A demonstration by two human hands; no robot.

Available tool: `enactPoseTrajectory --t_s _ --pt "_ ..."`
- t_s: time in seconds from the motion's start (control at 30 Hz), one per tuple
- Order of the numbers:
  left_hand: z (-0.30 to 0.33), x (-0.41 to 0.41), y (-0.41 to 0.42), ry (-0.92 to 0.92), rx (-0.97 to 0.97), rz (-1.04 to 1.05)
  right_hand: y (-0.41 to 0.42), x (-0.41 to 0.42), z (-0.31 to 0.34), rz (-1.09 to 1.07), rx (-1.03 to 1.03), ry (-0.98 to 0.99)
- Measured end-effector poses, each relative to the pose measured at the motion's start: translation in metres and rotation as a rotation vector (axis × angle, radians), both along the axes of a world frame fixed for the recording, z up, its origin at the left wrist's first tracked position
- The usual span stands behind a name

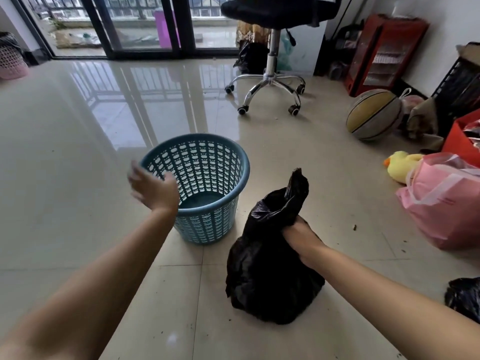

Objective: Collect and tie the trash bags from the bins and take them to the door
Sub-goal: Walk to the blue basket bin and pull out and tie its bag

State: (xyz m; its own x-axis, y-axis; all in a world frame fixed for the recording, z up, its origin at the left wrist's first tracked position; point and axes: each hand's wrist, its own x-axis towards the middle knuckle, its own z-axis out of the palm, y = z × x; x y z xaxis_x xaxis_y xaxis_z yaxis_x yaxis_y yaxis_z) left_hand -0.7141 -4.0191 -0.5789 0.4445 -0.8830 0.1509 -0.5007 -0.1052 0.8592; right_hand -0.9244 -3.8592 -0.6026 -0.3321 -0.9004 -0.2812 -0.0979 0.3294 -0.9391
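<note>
A full black trash bag (267, 276) stands on the tiled floor in front of me, its neck gathered and twisted upward. My right hand (298, 237) is shut on that neck from the right side. To its left stands a blue perforated plastic bin (207, 224) with no bag inside. My left hand (153, 188) hovers over the bin's near-left rim, blurred, fingers spread and holding nothing. Another black bag (465, 297) lies at the right edge. A pink bin (11, 63) lined with a black bag sits at the far left.
An office chair (270, 76) stands behind the bin, with a black bag (250, 58) beyond it. Along the right wall are a basketball (374, 114), a yellow plush duck (401, 165), a pink plastic bag (446, 203), a red cabinet (381, 53). Glass balcony doors (145, 24) close the back.
</note>
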Motion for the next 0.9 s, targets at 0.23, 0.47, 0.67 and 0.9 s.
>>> enactPoseTrajectory --t_s 0.23,0.47,0.67,0.9 --pt "0.070 -0.092 0.091 -0.180 0.113 -1.227 -0.006 0.003 0.008 0.001 -0.140 -0.112" --pt "0.059 -0.080 0.062 -0.006 -0.066 -0.919 -0.001 -0.019 0.031 0.068 -0.021 -0.250" --pt "0.105 -0.053 0.042 0.349 -0.177 -0.662 -0.003 -0.052 0.054 -0.142 0.011 -0.321" --pt "0.119 -0.036 0.033 -0.168 0.055 -0.768 -0.002 -0.070 0.084 0.085 0.151 0.894"
